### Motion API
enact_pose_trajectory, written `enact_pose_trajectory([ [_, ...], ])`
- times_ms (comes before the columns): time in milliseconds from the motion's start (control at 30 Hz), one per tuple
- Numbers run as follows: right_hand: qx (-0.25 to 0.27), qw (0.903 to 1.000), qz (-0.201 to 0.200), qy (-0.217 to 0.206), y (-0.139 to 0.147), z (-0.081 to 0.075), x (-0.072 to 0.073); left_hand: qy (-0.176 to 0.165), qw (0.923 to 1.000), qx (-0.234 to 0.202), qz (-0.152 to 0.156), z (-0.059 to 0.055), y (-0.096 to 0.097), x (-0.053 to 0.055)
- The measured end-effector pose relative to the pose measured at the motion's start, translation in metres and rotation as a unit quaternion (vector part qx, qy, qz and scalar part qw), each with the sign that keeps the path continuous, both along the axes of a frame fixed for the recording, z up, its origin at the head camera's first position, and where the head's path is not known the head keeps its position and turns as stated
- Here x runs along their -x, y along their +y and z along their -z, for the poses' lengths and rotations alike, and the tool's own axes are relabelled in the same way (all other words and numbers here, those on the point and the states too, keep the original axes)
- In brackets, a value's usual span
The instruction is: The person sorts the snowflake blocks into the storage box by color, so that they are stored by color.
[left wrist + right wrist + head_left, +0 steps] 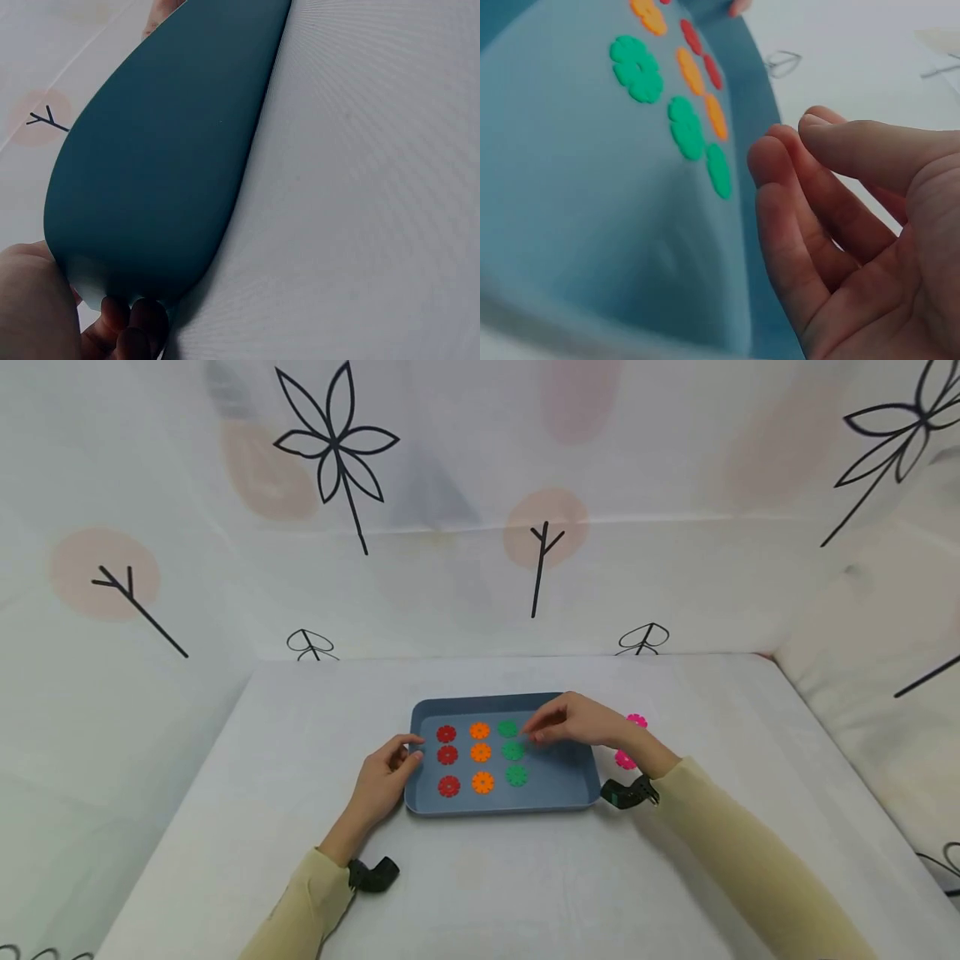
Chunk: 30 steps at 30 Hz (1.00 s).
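A blue-grey tray [558,785] lies on the white-covered table. In it, flower-shaped plastic discs form three columns: red discs [447,755], orange discs [481,752] and green discs [513,751]. At the tray's left side my left hand [381,781] holds the rim, with curled fingertips [133,341] against the outer wall in the left wrist view. My right hand [573,720] hovers over the tray, just right of the green discs. Its fingers are loosely bent with the thumb near them, and nothing shows between them in the right wrist view [855,225].
Bright pink discs [626,760] lie on the table right of the tray, partly hidden behind the right wrist. Each wrist wears a black camera [373,875]. Behind the table [480,885] hangs a white cloth [450,585] printed with plants.
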State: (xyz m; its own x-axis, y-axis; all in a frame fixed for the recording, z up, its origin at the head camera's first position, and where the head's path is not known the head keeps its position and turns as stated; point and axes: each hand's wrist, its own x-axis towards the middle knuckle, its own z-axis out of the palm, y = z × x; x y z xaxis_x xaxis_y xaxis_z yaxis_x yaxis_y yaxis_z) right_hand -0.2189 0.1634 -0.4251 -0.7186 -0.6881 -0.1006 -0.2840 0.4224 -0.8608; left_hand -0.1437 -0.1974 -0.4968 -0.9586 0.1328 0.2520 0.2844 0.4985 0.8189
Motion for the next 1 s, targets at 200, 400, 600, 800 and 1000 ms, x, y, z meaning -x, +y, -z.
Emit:
enact_pose_trajectory([
  [200,0.013,0.9986,0.050,-0.011,0.029,-0.004,0.000,0.001,1.0000,0.004,0.001,0.001,0.000,0.000],
  [400,0.021,0.9944,0.103,-0.014,0.066,0.000,-0.001,0.000,1.0000,0.002,0.000,0.001,0.000,0.000],
  [600,-0.017,0.9837,0.179,0.012,0.103,0.011,-0.004,-0.003,1.0000,0.002,0.000,0.001,0.001,0.000],
  [800,-0.071,0.9683,0.234,0.050,0.127,0.019,-0.010,-0.006,1.0000,0.001,-0.004,0.000,0.001,-0.001],
  [1000,-0.101,0.9611,0.249,0.065,0.138,0.025,-0.012,-0.007,1.0000,0.001,-0.003,0.001,0.001,-0.002],
])
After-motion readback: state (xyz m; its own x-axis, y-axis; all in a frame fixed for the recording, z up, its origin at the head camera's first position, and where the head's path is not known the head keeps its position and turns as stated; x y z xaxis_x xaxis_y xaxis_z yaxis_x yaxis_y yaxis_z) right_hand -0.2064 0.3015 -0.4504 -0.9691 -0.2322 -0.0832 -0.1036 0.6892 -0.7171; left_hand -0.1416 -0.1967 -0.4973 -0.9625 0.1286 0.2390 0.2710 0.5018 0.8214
